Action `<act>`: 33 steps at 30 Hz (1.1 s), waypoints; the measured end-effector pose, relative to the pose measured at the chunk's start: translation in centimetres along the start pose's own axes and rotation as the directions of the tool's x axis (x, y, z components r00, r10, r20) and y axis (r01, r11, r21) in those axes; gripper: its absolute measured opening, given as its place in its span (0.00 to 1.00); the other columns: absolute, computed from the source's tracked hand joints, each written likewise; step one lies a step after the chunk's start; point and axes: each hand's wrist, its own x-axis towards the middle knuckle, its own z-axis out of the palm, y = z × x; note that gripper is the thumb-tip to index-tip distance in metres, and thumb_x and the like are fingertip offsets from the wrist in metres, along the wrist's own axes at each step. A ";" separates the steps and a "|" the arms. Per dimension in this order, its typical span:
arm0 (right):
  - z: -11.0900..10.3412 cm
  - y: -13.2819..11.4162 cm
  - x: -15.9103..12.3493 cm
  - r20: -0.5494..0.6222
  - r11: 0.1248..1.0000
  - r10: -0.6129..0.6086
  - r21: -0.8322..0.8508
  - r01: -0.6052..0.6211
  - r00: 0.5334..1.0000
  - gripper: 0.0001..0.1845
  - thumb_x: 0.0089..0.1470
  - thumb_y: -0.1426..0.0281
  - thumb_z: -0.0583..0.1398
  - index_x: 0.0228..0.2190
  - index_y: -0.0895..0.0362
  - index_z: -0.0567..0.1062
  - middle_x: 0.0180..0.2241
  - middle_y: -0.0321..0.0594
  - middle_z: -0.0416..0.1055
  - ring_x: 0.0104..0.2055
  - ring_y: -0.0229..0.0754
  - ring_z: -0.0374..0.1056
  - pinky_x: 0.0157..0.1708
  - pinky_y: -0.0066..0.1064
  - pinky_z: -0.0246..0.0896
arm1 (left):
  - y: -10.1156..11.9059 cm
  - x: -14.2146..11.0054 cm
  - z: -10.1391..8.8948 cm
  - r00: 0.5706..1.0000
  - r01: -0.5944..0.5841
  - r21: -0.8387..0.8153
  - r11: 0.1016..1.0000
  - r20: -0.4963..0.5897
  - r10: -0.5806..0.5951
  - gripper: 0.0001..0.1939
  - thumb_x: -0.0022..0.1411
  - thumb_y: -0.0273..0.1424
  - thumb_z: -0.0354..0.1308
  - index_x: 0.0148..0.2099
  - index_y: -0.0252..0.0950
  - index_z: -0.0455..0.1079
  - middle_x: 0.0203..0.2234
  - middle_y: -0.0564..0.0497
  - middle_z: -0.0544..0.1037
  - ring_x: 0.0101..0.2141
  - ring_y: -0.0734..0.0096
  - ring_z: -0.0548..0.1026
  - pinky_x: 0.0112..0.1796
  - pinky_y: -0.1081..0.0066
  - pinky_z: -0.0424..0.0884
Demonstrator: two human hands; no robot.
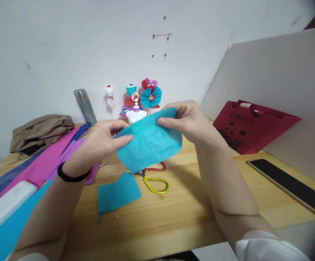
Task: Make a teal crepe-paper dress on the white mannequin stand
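A piece of blue crepe paper point(152, 141) is stretched between both hands above the table. My left hand point(107, 137) pinches its left edge, thumb in front and fingers behind. At the upper right edge, my right hand point(183, 117) grips it the same way. Beneath the paper lie scissors point(157, 185) with one yellow and one red handle loop; their blades are mostly hidden. A smaller blue paper scrap point(117, 194) rests on the table to the left of the scissors. Behind the held paper stands a white mini dress form point(136, 115), partly covered by it.
Decorated mini mannequins point(131, 99) stand by the wall, near a grey bottle point(85, 107). Pink and purple paper sheets point(41, 163) and brown cloth point(41, 130) lie left. A red paper bag point(251, 127) and a phone point(287, 185) are on the right.
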 end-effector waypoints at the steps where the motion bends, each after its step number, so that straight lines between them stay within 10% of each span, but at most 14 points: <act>1: 0.0 0.2 0.1 -0.033 1.000 0.002 0.008 -0.001 0.999 0.14 0.44 0.61 0.73 0.20 0.51 0.76 0.20 0.34 0.69 0.22 0.38 0.64 0.19 0.31 0.60 | -0.1 0.1 -0.4 1.000 0.009 -0.032 0.999 0.003 -0.009 0.09 0.53 0.35 0.69 0.36 0.36 0.80 0.33 0.50 0.83 0.35 0.64 0.77 0.36 0.70 0.74; 11: -0.9 3.0 1.6 0.078 0.986 -0.013 0.169 -0.001 0.997 0.13 0.42 0.61 0.75 0.29 0.53 0.83 0.26 0.33 0.77 0.26 0.37 0.69 0.26 0.30 0.66 | -3.8 2.1 -2.5 0.999 0.032 -0.298 0.954 -0.012 -0.037 0.16 0.49 0.36 0.73 0.41 0.35 0.83 0.30 0.49 0.83 0.28 0.69 0.78 0.30 0.73 0.75; 33: -1.1 6.2 2.9 0.093 0.947 -0.205 0.272 0.173 0.974 0.13 0.38 0.59 0.77 0.27 0.50 0.86 0.28 0.37 0.81 0.32 0.41 0.76 0.35 0.33 0.72 | -5.1 2.2 -3.8 0.940 -0.339 -0.183 0.923 -0.088 0.328 0.06 0.50 0.37 0.75 0.33 0.48 0.86 0.30 0.47 0.86 0.31 0.60 0.82 0.30 0.68 0.78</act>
